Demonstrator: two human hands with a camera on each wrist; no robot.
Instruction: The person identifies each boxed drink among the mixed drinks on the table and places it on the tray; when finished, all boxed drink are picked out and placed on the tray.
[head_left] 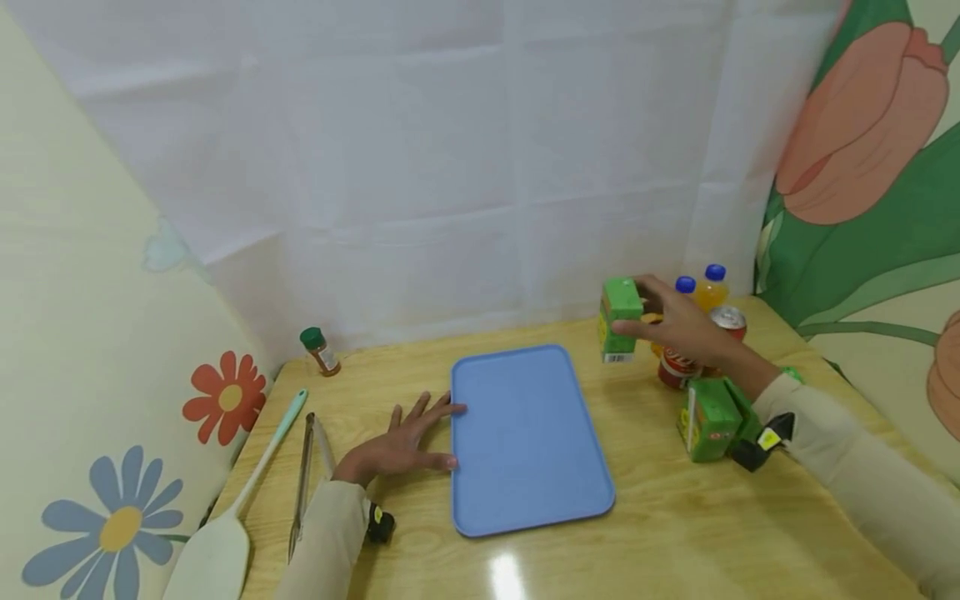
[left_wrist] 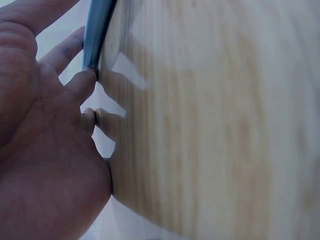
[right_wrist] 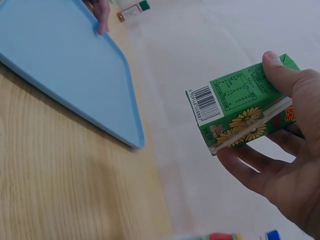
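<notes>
1. one green carton [head_left: 621, 321] is pinched in my right grip [head_left: 678, 325], held above the table [head_left: 660, 525].
2. i see my left grip [head_left: 397, 450] spread wide, touching the left edge of the blue tray [head_left: 525, 442].

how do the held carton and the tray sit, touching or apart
Apart. The right wrist view shows it: the right hand holds the carton, and white backdrop shows between it and the tray.
</notes>
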